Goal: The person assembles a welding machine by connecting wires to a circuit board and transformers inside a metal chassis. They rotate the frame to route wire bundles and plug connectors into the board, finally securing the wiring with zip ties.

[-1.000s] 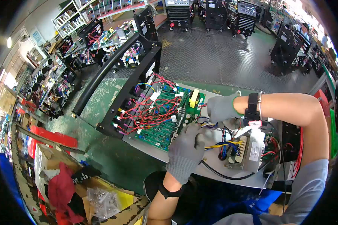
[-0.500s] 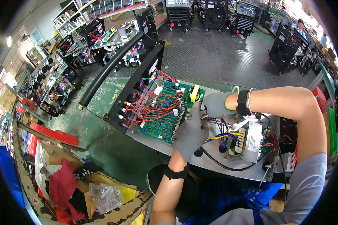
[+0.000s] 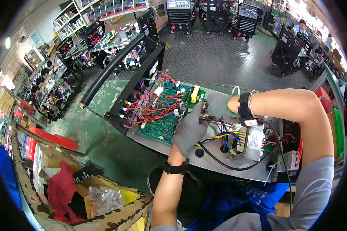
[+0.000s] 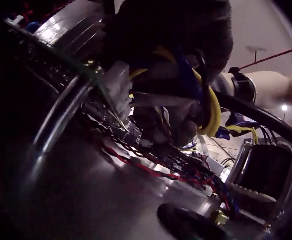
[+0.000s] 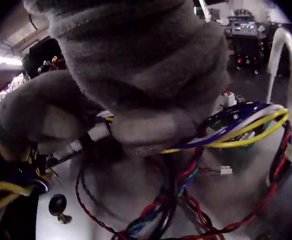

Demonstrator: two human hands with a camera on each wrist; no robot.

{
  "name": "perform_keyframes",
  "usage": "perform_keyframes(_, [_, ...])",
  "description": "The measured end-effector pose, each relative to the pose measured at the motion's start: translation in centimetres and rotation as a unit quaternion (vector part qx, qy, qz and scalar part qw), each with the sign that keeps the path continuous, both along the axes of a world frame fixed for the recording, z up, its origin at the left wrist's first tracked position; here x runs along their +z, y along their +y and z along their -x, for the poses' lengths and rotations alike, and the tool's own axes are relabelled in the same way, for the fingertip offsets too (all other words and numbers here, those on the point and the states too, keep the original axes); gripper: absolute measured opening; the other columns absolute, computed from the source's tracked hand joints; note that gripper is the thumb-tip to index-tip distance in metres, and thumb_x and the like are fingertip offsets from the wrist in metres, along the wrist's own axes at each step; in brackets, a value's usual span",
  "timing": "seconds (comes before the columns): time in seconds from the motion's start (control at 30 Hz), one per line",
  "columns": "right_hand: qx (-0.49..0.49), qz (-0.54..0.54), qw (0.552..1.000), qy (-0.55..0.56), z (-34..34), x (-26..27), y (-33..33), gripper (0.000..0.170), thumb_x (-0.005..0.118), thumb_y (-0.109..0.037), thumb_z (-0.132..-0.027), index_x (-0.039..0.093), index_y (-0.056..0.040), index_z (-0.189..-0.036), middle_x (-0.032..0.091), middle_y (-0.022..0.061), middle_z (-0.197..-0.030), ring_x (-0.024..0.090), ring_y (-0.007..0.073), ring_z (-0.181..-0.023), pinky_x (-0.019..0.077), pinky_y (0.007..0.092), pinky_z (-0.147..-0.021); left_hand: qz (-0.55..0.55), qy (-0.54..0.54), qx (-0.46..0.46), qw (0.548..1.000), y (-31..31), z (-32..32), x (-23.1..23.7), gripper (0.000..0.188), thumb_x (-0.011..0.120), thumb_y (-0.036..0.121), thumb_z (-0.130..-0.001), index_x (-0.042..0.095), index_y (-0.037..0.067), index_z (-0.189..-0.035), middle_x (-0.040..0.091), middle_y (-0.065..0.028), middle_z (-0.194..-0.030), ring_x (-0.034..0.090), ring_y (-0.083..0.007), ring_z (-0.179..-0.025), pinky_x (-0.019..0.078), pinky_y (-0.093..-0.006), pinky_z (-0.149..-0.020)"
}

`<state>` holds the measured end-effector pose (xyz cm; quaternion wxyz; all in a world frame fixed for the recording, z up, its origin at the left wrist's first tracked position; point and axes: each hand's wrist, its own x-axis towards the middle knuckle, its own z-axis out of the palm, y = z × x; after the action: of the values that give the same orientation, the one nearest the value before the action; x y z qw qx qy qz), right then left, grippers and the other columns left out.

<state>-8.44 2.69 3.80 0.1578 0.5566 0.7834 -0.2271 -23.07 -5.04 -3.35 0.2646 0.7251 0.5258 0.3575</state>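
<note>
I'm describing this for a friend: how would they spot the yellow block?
Start at the black frame; the green circuit board lies right of it. Near the board's far right corner, by the right hand, sits the block: bright yellow against green.

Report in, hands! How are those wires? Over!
Right hand grips coloured wires. Left hand beside it, grip unclear. Circuit board alongside. Twisted red wires crowd below.

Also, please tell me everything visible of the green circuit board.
Green and crowded with small parts, the circuit board lies face up on a grey, metal-looking plate, beside a black panel. A boxy yellow component stands near its far right corner. Tangled red wires run across it. The left hand hides part of its right edge; whether it touches the board, I cannot tell.
</note>
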Motion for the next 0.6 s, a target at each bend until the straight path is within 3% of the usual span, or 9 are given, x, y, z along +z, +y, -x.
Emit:
perform_keyframes(0.03, [-0.053,0.016,0.998,0.023,0.0,0.4,-0.2,0.019,0.061,-0.012,-0.079,0.07,0.0031,-0.086,0.069,0.0174,-0.078,0.067,0.0274,-0.067,0.0509,0.041,-0.06,-0.007,-0.029,0.004,1.0,-0.1,-0.1,0.1,0.055,0.057,0.013,-0.084,0.044,0.01,-0.138,0.067,-0.022,-0.106,0.065,-0.0405,-0.095,0.0526,-0.0461,-0.081])
perform_keyframes(0.1, [0.047,-0.024,0.996,0.078,-1.9,-3.5,2.0,0.019,0.063,-0.014,-0.081,0.07,0.0022,-0.087,0.069,0.0159,-0.078,0.067,0.027,-0.067,0.0522,0.0396,-0.061,-0.02,-0.088,0.012,0.996,-0.1,-0.4,0.2,0.053,0.057,0.011,-0.084,0.045,0.009,-0.136,0.068,-0.0207,-0.104,0.065,-0.0403,-0.095,0.0529,-0.0453,-0.081])
perform_keyframes(0.17, [0.018,-0.03,0.993,0.112,-2.2,-4.0,2.1,0.019,0.064,-0.016,-0.082,0.07,0.0005,-0.089,0.069,0.0144,-0.078,0.068,0.0271,-0.069,0.0535,0.0385,-0.062,-0.022,-0.118,0.019,0.993,-0.1,-0.8,0.2,0.052,0.056,0.011,-0.085,0.044,0.008,-0.135,0.068,-0.0209,-0.101,0.065,-0.0407,-0.095,0.053,-0.0452,-0.081])
perform_keyframes(0.23, [-0.137,-0.002,0.983,0.126,-1.1,-1.4,0.3,0.018,0.064,-0.017,-0.081,0.071,-0.0023,-0.09,0.069,0.0129,-0.079,0.069,0.0275,-0.071,0.0549,0.0375,-0.064,-0.048,-0.121,0.04,0.991,-0.1,-1.3,-0.1,0.051,0.056,0.011,-0.085,0.044,0.007,-0.135,0.067,-0.0222,-0.1,0.065,-0.0412,-0.095,0.0529,-0.0452,-0.081])
perform_keyframes(0.3, [-0.05,-0.041,0.994,0.089,-1.6,-2.5,0.9,0.018,0.064,-0.017,-0.08,0.072,-0.0051,-0.09,0.069,0.0115,-0.08,0.069,0.0276,-0.073,0.0555,0.0371,-0.066,-0.1,-0.095,0.075,0.988,0.6,-1.7,-0.6,0.052,0.057,0.011,-0.085,0.043,0.006,-0.134,0.066,-0.0245,-0.101,0.064,-0.0419,-0.097,0.0527,-0.0453,-0.081])
perform_keyframes(0.4, [0.026,-0.085,0.994,0.067,-2.4,-5.2,2.4,0.018,0.064,-0.017,-0.078,0.073,-0.0074,-0.09,0.069,0.0107,-0.082,0.068,0.0282,-0.075,0.0556,0.0372,-0.067,0.14,0.019,0.03,0.99,0.1,-1.6,2.9,0.054,0.058,0.008,-0.086,0.042,0.003,-0.138,0.064,-0.0258,-0.107,0.066,-0.0339,-0.094,0.0515,-0.0407,-0.079])
perform_keyframes(0.5, [0.071,-0.112,0.987,0.09,-2.9,-6.5,3.1,0.017,0.064,-0.018,-0.077,0.073,-0.0076,-0.088,0.069,0.0108,-0.082,0.068,0.0289,-0.076,0.0554,0.0375,-0.068,0.025,-0.002,0.024,0.999,0.8,-2.3,0.7,0.053,0.058,0.011,-0.087,0.042,0.003,-0.137,0.064,-0.0265,-0.1,0.067,-0.0337,-0.081,0.052,-0.0413,-0.073])
perform_keyframes(0.6, [0.163,-0.15,0.971,0.089,-3.5,-6.7,3.6,0.015,0.064,-0.017,-0.078,0.072,-0.007,-0.085,0.069,0.012,-0.083,0.068,0.0302,-0.078,0.055,0.0391,-0.069,0.129,-0.139,0.005,0.982,0.2,-2.1,1.9,0.054,0.055,0.004,-0.086,0.04,0.004,-0.138,0.064,-0.0234,-0.106,0.067,-0.0245,-0.073,0.0534,-0.0362,-0.066])
